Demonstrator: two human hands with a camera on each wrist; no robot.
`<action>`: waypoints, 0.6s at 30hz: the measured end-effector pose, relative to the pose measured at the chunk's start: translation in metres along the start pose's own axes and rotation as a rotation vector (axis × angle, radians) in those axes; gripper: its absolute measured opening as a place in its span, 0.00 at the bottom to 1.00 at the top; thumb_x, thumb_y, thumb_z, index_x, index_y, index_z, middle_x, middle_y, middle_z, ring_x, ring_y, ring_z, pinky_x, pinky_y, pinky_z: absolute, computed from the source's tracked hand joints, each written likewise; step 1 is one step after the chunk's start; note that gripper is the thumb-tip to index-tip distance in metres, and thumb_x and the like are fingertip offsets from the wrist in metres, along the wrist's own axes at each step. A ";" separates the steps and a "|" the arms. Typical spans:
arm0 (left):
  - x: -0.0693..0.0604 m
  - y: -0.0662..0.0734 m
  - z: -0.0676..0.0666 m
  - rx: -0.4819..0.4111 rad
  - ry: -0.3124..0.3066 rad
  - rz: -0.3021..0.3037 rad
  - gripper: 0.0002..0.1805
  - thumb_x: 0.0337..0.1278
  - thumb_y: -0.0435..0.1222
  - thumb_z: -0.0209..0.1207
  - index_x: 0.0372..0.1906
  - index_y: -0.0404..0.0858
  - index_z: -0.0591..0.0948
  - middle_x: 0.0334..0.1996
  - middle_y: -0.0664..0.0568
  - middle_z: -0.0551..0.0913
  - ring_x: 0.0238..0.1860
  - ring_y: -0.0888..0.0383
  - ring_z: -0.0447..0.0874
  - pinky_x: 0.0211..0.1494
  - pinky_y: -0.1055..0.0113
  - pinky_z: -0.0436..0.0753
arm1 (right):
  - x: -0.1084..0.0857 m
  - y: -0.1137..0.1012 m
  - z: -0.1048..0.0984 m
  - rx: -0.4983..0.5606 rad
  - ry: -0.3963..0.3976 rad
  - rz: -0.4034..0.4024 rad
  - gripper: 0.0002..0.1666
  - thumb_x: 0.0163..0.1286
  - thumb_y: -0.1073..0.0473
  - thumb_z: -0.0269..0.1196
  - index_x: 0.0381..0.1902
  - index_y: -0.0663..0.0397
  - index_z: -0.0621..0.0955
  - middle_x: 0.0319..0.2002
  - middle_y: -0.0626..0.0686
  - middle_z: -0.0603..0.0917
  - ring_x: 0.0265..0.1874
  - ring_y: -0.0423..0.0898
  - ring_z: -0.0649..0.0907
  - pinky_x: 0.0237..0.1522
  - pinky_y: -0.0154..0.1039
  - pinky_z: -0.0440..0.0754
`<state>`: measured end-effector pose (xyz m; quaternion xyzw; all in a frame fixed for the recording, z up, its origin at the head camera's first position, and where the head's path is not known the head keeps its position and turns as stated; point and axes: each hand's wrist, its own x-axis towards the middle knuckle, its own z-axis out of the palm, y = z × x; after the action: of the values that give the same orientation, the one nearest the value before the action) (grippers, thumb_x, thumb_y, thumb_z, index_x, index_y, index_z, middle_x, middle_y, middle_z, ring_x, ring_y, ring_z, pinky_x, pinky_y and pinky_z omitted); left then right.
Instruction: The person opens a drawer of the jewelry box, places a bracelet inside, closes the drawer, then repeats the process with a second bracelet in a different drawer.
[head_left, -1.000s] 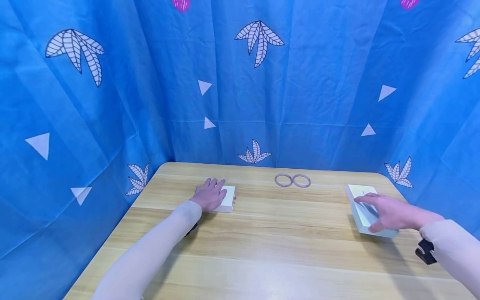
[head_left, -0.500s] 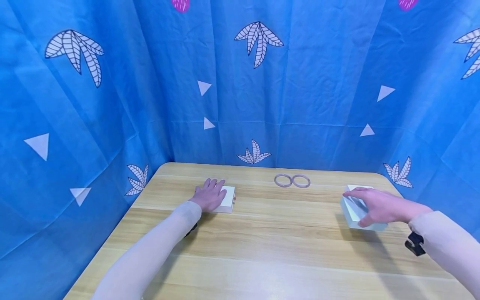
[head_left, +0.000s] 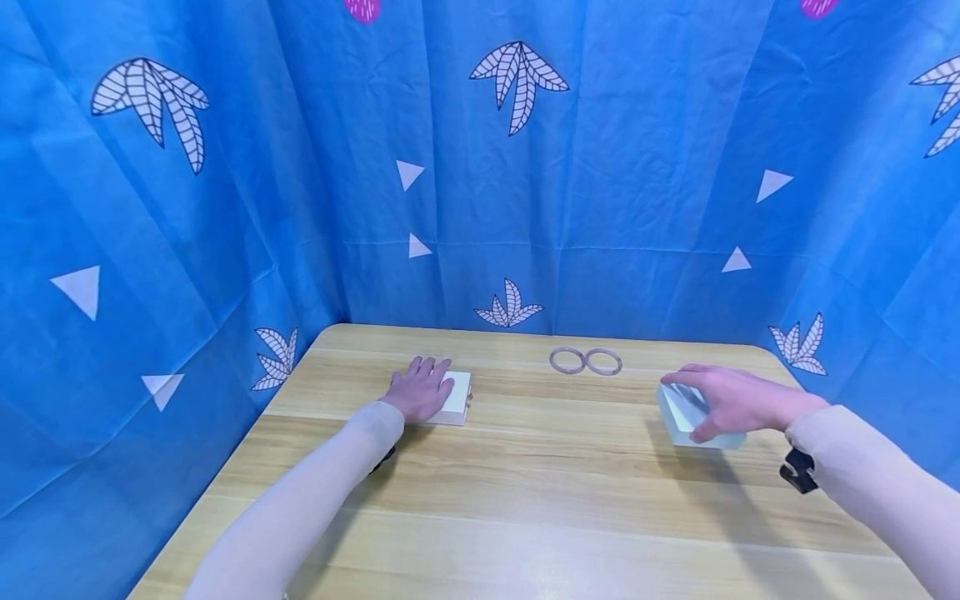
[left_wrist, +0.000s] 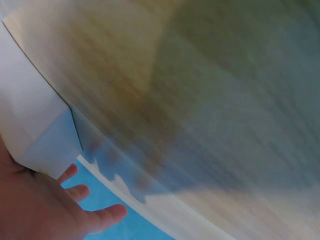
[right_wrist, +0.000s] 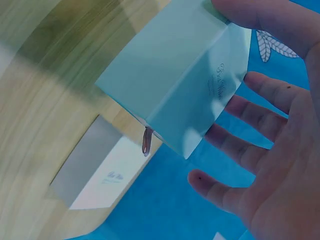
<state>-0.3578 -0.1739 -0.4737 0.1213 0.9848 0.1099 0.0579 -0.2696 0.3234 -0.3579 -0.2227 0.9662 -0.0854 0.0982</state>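
Gripped in the right hand (head_left: 738, 404) between thumb and fingers, a pale green box (head_left: 682, 425), seemingly clear of the bench (head_left: 525, 517), with a shadow cast toward the near side. On the face nearest those fingers, dark lettering (right_wrist: 219, 82), too small to read in full; at one end, a small brownish loop (right_wrist: 146, 142). Well apart from the right hand, the left hand (head_left: 420, 393), laid over a white box (head_left: 456, 400) flat on the bench, fingers straight and spread across the top, thumb resting there too. At the end of that box facing the right hand, a brownish speck (head_left: 469, 400), too small to tell. In the right wrist view, just beyond the held box, a lettered box (right_wrist: 95, 170) upon the bench; hard to say whether the one beneath the left hand. Between the hands and farther off, near the far edge, a pair of thin mauve rings (head_left: 585, 360), side by side and touching. Behind both hands, past the bench, a blue curtain (head_left: 630, 192) printed with white leaves and triangles. Over both arms, pale sleeves (head_left: 300, 500); below the right wrist, a black fitting (head_left: 799, 472).
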 end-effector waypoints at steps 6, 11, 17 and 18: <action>-0.001 0.000 0.000 -0.006 -0.008 -0.007 0.36 0.76 0.60 0.28 0.82 0.51 0.51 0.81 0.43 0.51 0.81 0.38 0.41 0.74 0.27 0.48 | 0.013 -0.010 0.000 0.003 -0.007 -0.012 0.50 0.48 0.46 0.80 0.69 0.43 0.74 0.60 0.57 0.77 0.46 0.52 0.77 0.33 0.43 0.82; -0.002 0.000 -0.002 0.001 -0.002 -0.009 0.36 0.76 0.59 0.28 0.82 0.50 0.50 0.81 0.43 0.51 0.81 0.38 0.41 0.74 0.27 0.48 | 0.024 -0.019 0.000 -0.004 -0.004 -0.033 0.49 0.48 0.46 0.80 0.69 0.42 0.74 0.59 0.55 0.78 0.46 0.52 0.77 0.34 0.44 0.82; -0.004 0.003 -0.004 -0.003 -0.008 -0.012 0.36 0.76 0.59 0.29 0.82 0.50 0.51 0.80 0.43 0.52 0.81 0.38 0.42 0.74 0.27 0.49 | 0.037 -0.026 0.002 -0.008 -0.014 -0.043 0.50 0.47 0.48 0.80 0.69 0.42 0.74 0.59 0.55 0.78 0.45 0.51 0.77 0.32 0.42 0.83; -0.004 0.003 -0.004 -0.003 -0.008 -0.011 0.36 0.76 0.59 0.30 0.82 0.50 0.51 0.80 0.43 0.52 0.81 0.38 0.42 0.74 0.27 0.49 | 0.040 -0.028 0.002 -0.006 -0.015 -0.045 0.50 0.47 0.48 0.80 0.69 0.42 0.74 0.59 0.54 0.78 0.45 0.51 0.77 0.32 0.42 0.83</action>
<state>-0.3535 -0.1731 -0.4685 0.1164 0.9850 0.1105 0.0627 -0.2926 0.2809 -0.3604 -0.2454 0.9604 -0.0829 0.1030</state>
